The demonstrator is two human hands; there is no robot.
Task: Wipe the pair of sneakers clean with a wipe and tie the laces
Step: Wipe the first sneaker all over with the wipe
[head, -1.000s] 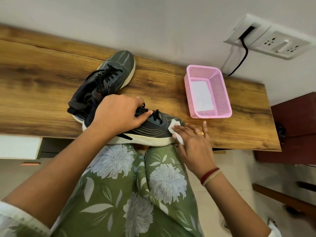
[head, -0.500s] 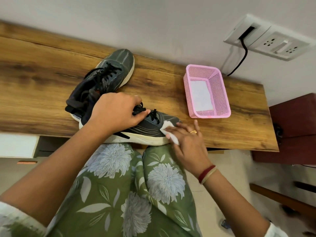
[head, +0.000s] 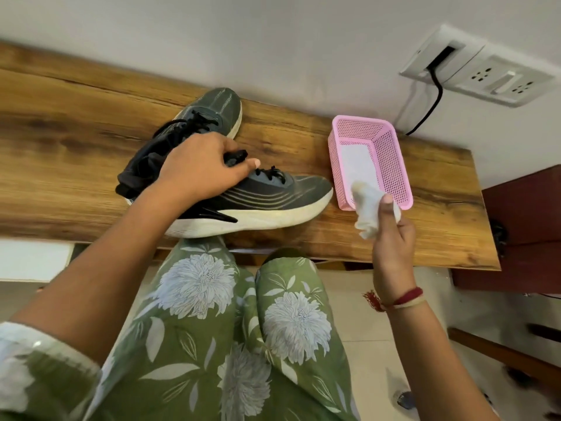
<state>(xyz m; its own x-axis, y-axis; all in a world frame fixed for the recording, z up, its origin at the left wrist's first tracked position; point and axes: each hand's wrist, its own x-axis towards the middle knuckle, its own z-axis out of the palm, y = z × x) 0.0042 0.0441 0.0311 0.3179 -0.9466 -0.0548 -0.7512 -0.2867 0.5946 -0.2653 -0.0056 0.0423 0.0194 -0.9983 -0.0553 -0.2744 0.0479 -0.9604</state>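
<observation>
Two dark grey sneakers with white soles and black laces lie on the wooden shelf (head: 76, 141). The near sneaker (head: 273, 202) lies along the front edge, toe pointing right. My left hand (head: 200, 165) grips its collar and tongue from above. The far sneaker (head: 215, 107) lies behind it, its toe towards the wall and its heel hidden by my hand. My right hand (head: 391, 235) holds a crumpled white wipe (head: 368, 208) off to the right of the near sneaker's toe, apart from the shoe and in front of the pink basket.
A pink mesh basket (head: 391, 165) with a white sheet inside stands on the shelf at the right. A wall socket panel (head: 485, 74) with a black cable hangs above it. My knees in green floral cloth are under the shelf's front edge. A dark red cabinet (head: 525, 223) is at the right.
My right hand has lifted the wipe off the near sneaker's toe and moved right, in front of the basket. My left hand keeps its hold on the sneaker.
</observation>
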